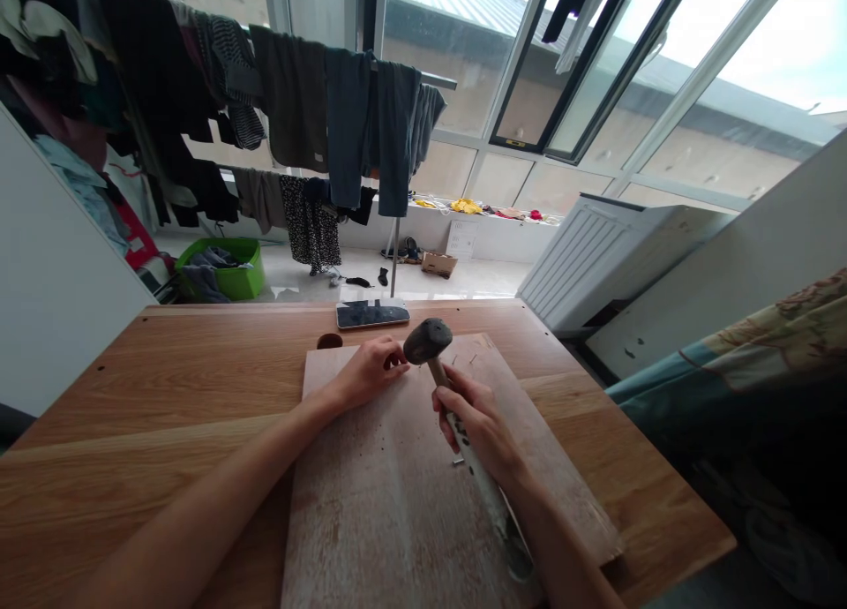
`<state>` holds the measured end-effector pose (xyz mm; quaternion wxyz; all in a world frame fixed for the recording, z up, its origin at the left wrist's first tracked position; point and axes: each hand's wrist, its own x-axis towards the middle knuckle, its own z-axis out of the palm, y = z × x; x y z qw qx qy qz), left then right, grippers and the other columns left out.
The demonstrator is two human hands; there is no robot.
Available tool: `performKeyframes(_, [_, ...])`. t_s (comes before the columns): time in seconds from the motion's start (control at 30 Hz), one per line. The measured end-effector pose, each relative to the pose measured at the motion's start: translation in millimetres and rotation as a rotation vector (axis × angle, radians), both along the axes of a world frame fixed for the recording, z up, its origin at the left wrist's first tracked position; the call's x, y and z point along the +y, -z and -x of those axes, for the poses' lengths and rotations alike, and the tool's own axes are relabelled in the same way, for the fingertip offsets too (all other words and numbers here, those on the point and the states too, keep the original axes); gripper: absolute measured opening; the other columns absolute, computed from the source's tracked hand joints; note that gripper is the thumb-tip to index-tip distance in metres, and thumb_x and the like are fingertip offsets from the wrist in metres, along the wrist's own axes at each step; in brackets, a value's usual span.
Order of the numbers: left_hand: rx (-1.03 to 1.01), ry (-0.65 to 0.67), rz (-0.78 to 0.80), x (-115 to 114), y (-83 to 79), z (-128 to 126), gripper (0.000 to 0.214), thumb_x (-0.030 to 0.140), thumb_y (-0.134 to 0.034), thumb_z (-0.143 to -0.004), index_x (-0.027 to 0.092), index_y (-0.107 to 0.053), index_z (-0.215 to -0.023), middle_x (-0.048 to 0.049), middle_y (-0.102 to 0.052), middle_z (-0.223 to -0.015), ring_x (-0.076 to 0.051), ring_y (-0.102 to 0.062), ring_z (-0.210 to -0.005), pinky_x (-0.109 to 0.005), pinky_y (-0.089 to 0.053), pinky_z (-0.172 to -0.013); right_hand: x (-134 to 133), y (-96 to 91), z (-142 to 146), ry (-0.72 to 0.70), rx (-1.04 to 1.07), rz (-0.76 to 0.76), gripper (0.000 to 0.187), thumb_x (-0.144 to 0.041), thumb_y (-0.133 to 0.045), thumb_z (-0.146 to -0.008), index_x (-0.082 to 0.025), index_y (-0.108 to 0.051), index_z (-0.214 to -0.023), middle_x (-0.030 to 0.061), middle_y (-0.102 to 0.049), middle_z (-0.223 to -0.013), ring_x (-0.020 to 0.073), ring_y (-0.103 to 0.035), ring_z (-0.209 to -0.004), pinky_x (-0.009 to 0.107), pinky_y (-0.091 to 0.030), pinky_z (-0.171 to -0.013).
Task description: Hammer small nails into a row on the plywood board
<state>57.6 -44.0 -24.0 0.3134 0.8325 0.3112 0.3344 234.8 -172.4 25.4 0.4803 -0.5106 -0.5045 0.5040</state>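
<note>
My right hand is wrapped round the pale handle of a hammer, whose dark head hangs just above a worn wooden board. My left hand rests on the board right beside the hammer head, fingers pinched together on something too small to make out. Several small nails stick out of the board past the hammer head. The board lies on a wooden table.
A phone lies at the table's far edge, with a small brown round thing near the board's far left corner. Beyond the table stand a clothes rack with hanging clothes, a green basket and a white panel.
</note>
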Motion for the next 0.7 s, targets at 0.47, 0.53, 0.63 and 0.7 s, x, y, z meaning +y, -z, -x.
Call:
performKeyframes(0.47, [0.016,0.026,-0.042,2.7,2.7,2.9,0.007,0.013,-0.062,-0.085,0.015,-0.066,-0.079,0.0001,-0.056,-0.078,-0.013,-0.054,-0.068,-0.025,-0.042,-0.064,-4.0,8.2,2.8,0.028,-0.19,-0.01,0.043,-0.034,-0.057,-0.088,-0.016,-0.066,-0.127,-0.0036,-0.059,-0.073,0.0065,-0.048,-0.038,0.018,-0.04,-0.032])
performKeyframes(0.53, [0.041,-0.005,-0.058,1.5,-0.2,3.5,0.007,0.022,-0.068,-0.085,0.015,-0.066,-0.086,-0.0004,-0.057,-0.084,-0.012,-0.055,-0.068,-0.026,-0.045,-0.065,-7.6,4.8,-3.3,0.052,-0.159,-0.017,0.045,-0.035,-0.059,-0.088,-0.016,-0.065,-0.128,-0.0032,-0.059,-0.074,0.0067,-0.048,-0.039,0.018,-0.04,-0.033])
performKeyframes(0.63, [0.093,-0.012,-0.168,-15.0,-17.8,-0.7,0.022,0.03,-0.071,-0.086,0.016,-0.064,-0.101,-0.0056,-0.06,-0.103,-0.014,-0.06,-0.075,-0.03,-0.051,-0.072,-18.4,-1.2,-17.8,0.14,-0.113,-0.029,0.046,-0.04,-0.062,-0.087,-0.016,-0.065,-0.127,-0.0033,-0.057,-0.073,0.0077,-0.048,-0.04,0.019,-0.04,-0.033])
performKeyframes(0.7, [0.169,0.106,-0.306,-38.3,-35.1,-8.8,0.018,0.026,-0.064,-0.092,0.016,-0.063,-0.107,-0.0088,-0.062,-0.11,-0.018,-0.064,-0.089,-0.032,-0.053,-0.081,-28.8,-3.1,-29.8,0.209,-0.13,-0.02,0.043,-0.042,-0.063,-0.087,-0.015,-0.067,-0.12,-0.0033,-0.056,-0.072,0.0083,-0.048,-0.04,0.019,-0.04,-0.033])
